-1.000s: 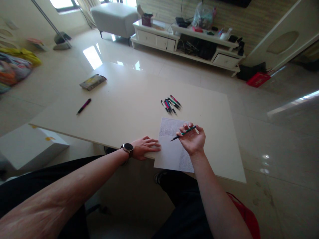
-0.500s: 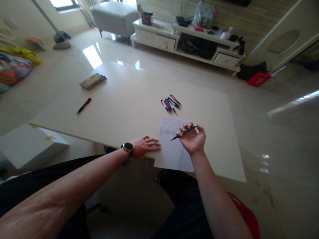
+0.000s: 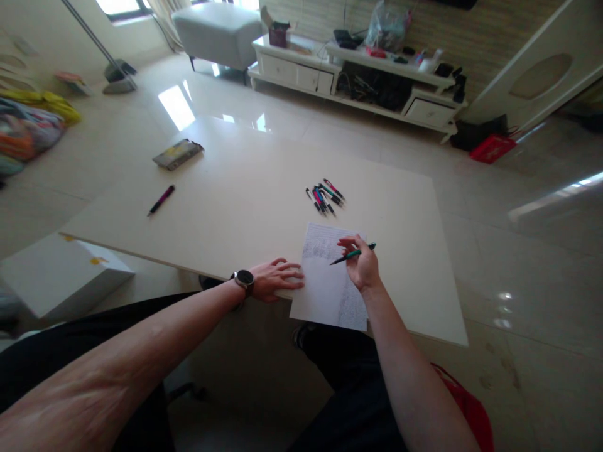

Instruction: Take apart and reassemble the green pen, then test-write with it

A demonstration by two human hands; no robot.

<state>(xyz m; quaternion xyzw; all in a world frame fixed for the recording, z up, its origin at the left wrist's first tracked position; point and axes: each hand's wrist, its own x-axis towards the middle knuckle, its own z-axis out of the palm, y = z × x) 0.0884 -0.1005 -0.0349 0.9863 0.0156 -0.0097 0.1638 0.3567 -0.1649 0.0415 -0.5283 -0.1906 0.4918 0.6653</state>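
Gripping green pen; dark clutter inside white cabinet

Soft daylight; the window, upper left, is blown out to white. Glossy floor throws back hard white patches below it, plus 3 small glints at right. Table looks pale, evenly lit, low in contrast. Beneath it, deep shadow; dark trousers lose detail. Overall dim, slightly hazy. Writing on the paper is too soft to read. Wide-angle stretch toward edges.
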